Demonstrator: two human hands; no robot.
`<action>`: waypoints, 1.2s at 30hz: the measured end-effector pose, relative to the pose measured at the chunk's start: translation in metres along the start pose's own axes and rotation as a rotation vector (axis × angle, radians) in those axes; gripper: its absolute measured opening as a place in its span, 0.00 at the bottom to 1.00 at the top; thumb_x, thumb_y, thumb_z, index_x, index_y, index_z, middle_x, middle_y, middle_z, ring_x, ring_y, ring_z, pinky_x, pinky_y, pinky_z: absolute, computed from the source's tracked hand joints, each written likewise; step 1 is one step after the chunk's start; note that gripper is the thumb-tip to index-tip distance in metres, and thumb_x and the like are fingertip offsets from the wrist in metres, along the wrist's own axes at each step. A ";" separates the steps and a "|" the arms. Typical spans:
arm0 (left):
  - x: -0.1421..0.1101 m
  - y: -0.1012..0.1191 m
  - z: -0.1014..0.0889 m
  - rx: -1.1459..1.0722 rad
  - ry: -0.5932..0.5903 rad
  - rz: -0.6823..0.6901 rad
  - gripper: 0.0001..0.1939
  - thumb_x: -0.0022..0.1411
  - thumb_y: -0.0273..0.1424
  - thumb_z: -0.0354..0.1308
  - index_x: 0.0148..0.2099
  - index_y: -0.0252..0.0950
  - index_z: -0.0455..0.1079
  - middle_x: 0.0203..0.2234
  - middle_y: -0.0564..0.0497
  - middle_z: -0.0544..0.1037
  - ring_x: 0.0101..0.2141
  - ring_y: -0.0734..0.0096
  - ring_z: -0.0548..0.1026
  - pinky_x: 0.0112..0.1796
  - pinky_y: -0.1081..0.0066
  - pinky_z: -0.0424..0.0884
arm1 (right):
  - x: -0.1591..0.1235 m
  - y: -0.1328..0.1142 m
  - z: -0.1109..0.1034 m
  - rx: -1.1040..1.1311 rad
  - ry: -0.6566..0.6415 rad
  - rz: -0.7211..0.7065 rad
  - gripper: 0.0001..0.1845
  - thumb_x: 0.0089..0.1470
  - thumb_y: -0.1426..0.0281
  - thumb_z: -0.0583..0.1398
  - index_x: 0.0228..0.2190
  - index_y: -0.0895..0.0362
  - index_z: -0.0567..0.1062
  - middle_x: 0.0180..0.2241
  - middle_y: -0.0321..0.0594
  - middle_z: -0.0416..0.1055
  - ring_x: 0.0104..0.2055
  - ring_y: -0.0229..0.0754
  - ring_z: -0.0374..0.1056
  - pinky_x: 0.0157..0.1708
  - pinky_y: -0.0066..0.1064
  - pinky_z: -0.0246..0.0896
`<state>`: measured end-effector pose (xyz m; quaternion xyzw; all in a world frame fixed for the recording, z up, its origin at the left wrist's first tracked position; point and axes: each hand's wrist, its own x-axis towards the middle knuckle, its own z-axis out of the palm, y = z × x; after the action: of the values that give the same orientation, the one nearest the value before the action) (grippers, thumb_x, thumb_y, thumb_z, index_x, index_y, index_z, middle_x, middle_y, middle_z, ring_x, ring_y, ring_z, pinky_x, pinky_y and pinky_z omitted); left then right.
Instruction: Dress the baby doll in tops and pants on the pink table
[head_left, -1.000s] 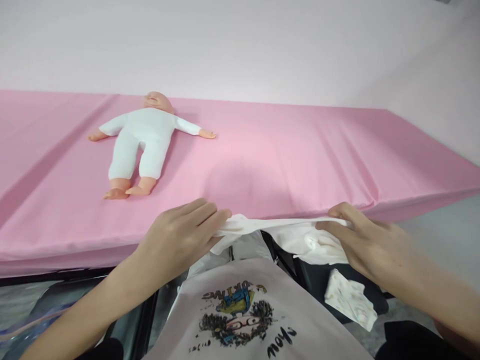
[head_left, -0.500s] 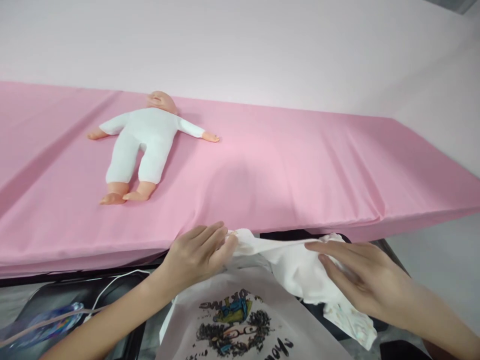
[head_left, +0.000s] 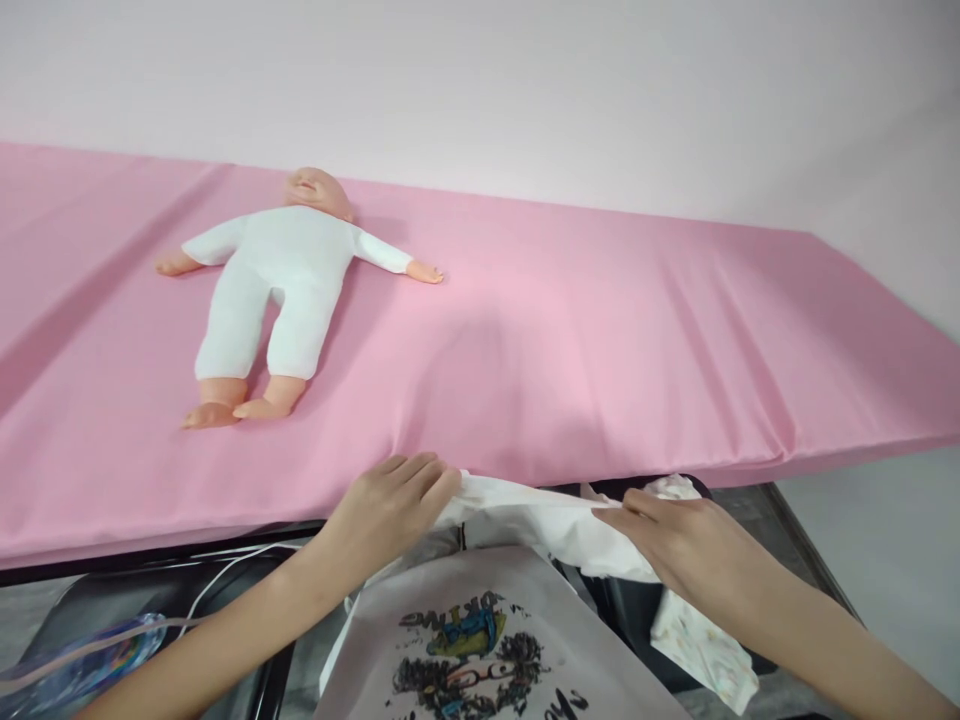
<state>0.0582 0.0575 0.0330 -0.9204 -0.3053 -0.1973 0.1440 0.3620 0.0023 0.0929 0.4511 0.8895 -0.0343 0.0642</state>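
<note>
At the near edge of the pink-covered bed, my left hand (head_left: 401, 505) is closed, its fingers curled round one end of a thin white cloth (head_left: 551, 515). My right hand (head_left: 682, 540) pinches the other end between thumb and fingers. The cloth is pulled out sideways between both hands, its upper edge nearly straight, in front of my printed shirt (head_left: 480, 640). Below my right wrist hangs a white piece with a small coloured print (head_left: 705, 645); whether it belongs to the same cloth I cannot tell. A baby doll (head_left: 274, 270) in a white suit lies face up on the bed.
The pink sheet (head_left: 570, 350) covers a long bed against a pale wall (head_left: 525, 90). Under its near edge are black chairs (head_left: 225, 600). A white cable (head_left: 206, 590) and a shiny clear plastic bag (head_left: 97, 650) lie at the lower left.
My right fingers have closed on the cloth's end, having been stretched along it before. The cloth now hangs less over to the right. The doll lies as before; the view has shifted slightly.
</note>
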 end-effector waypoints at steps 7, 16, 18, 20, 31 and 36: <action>-0.008 -0.002 0.004 -0.108 -0.033 -0.043 0.11 0.60 0.15 0.43 0.35 0.36 0.60 0.27 0.53 0.69 0.23 0.75 0.68 0.20 0.76 0.60 | 0.007 0.003 0.004 -0.117 -0.064 0.047 0.24 0.44 0.89 0.51 0.37 0.55 0.74 0.26 0.35 0.71 0.23 0.40 0.69 0.19 0.30 0.44; -0.002 0.012 -0.020 -0.112 -0.474 0.021 0.30 0.53 0.13 0.45 0.54 0.40 0.66 0.54 0.46 0.69 0.26 0.77 0.74 0.19 0.76 0.59 | 0.007 -0.008 -0.010 0.207 -0.086 0.034 0.19 0.56 0.81 0.46 0.47 0.59 0.67 0.26 0.36 0.73 0.25 0.41 0.70 0.24 0.32 0.62; 0.001 0.016 -0.025 -0.057 -0.549 0.044 0.30 0.52 0.14 0.48 0.55 0.37 0.66 0.59 0.42 0.66 0.26 0.74 0.74 0.19 0.74 0.61 | 0.008 -0.009 -0.007 0.147 0.000 -0.023 0.25 0.50 0.85 0.46 0.49 0.61 0.66 0.35 0.42 0.76 0.34 0.42 0.73 0.31 0.32 0.67; 0.004 0.018 -0.030 -0.026 -0.614 0.065 0.30 0.50 0.15 0.51 0.57 0.35 0.67 0.63 0.39 0.60 0.26 0.72 0.75 0.21 0.71 0.64 | 0.009 -0.010 -0.003 -0.013 0.122 -0.101 0.30 0.43 0.89 0.46 0.48 0.65 0.68 0.41 0.49 0.75 0.43 0.44 0.73 0.38 0.33 0.69; 0.016 0.008 -0.068 0.166 -0.065 0.150 0.10 0.57 0.18 0.53 0.31 0.35 0.72 0.36 0.48 0.80 0.26 0.70 0.73 0.26 0.69 0.64 | 0.013 -0.017 -0.030 -0.378 0.504 -0.182 0.18 0.56 0.75 0.55 0.16 0.55 0.63 0.14 0.32 0.57 0.18 0.35 0.55 0.32 0.32 0.62; 0.024 0.025 -0.048 -0.162 0.217 -0.081 0.12 0.61 0.33 0.60 0.27 0.36 0.65 0.22 0.55 0.73 0.21 0.77 0.68 0.22 0.74 0.61 | 0.037 -0.032 -0.011 -0.053 0.828 0.063 0.17 0.51 0.78 0.58 0.18 0.55 0.56 0.16 0.28 0.51 0.19 0.31 0.47 0.19 0.27 0.46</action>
<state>0.0780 0.0317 0.0819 -0.8891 -0.3080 -0.3253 0.0936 0.3136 0.0139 0.0983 0.4519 0.8266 0.1748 -0.2863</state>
